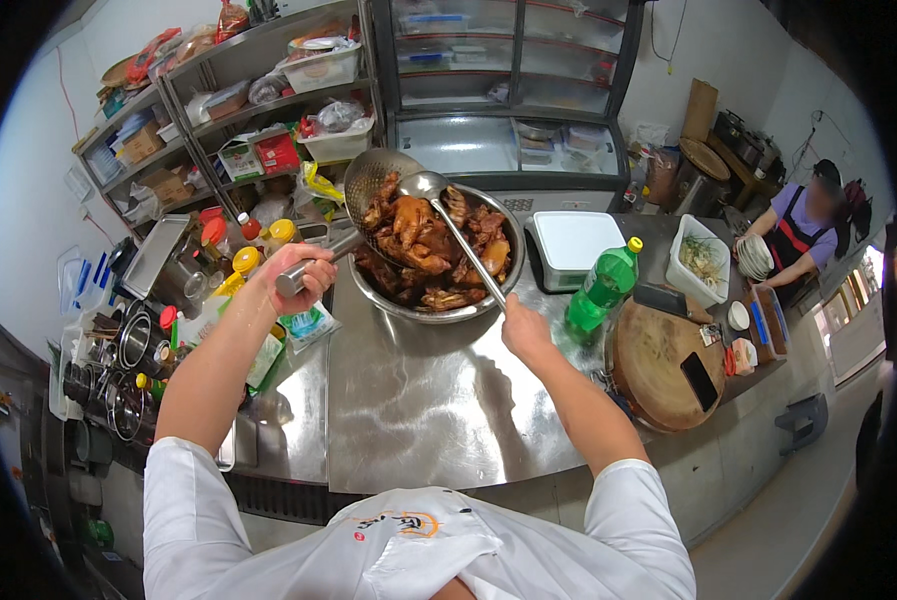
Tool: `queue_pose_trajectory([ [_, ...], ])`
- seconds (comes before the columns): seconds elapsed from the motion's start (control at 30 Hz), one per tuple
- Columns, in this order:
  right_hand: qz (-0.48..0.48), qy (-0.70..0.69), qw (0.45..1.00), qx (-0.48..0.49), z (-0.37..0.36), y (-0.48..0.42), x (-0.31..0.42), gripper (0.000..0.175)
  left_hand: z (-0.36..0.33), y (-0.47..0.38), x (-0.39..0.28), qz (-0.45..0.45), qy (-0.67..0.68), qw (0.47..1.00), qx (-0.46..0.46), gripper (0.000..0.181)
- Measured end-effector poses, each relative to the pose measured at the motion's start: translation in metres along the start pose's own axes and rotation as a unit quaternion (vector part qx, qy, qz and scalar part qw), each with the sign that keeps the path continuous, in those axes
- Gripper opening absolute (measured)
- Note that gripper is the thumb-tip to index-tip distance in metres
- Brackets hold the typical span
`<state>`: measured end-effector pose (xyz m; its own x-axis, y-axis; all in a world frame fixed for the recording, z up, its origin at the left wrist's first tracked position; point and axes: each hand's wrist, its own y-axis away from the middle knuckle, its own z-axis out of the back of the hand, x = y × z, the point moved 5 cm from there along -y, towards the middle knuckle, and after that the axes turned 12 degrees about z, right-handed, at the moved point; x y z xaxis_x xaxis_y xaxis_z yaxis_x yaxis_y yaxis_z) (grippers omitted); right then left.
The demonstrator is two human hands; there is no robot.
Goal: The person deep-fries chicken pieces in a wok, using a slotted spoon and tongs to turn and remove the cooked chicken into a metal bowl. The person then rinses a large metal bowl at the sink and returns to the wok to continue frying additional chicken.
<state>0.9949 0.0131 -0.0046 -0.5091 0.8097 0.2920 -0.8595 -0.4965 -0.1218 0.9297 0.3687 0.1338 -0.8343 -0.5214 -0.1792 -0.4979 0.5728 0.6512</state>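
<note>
My left hand point(300, 276) grips the thick handle of a perforated metal strainer point(373, 174), which is tilted over the left side of a steel basin point(518, 266). Browned, cooked poultry pieces point(437, 289) fill the basin, and a whole-looking bird point(416, 232) lies at the strainer's mouth; whether it rests in the strainer or on the heap is hard to tell. In my right hand point(525, 328) is the end of a long-handled steel ladle point(422, 184). Its bowl sits bottom-up above the poultry, beside the strainer's rim.
Right of the basin stand a white-topped box-like appliance point(577, 229), a green soda bottle point(602, 289) and a round chopping block point(647, 367) bearing a cleaver point(662, 298) and a phone point(698, 380). Condiment containers point(246, 260) crowd the left. A person point(801, 217) holds stacked plates at far right.
</note>
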Motion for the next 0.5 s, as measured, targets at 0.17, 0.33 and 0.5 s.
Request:
queue_pose_trajectory([
  [0.17, -0.032, 0.008, 0.999, -0.005, -0.018, 0.016, -0.018, 0.021, -0.01, -0.006, -0.025, -0.018, -0.081, 0.995, -0.05, 0.017],
  [0.33, -0.06, -0.029, 0.997, -0.027, -0.04, 0.021, -0.01, 0.023, 0.008, 0.006, -0.042, -0.02, -0.075, 0.993, -0.09, 0.015],
  [0.5, -0.052, -0.05, 0.997, -0.036, -0.018, 0.022, -0.01, 0.023, 0.029, 0.011, -0.039, -0.042, -0.108, 0.992, -0.057, 0.015],
])
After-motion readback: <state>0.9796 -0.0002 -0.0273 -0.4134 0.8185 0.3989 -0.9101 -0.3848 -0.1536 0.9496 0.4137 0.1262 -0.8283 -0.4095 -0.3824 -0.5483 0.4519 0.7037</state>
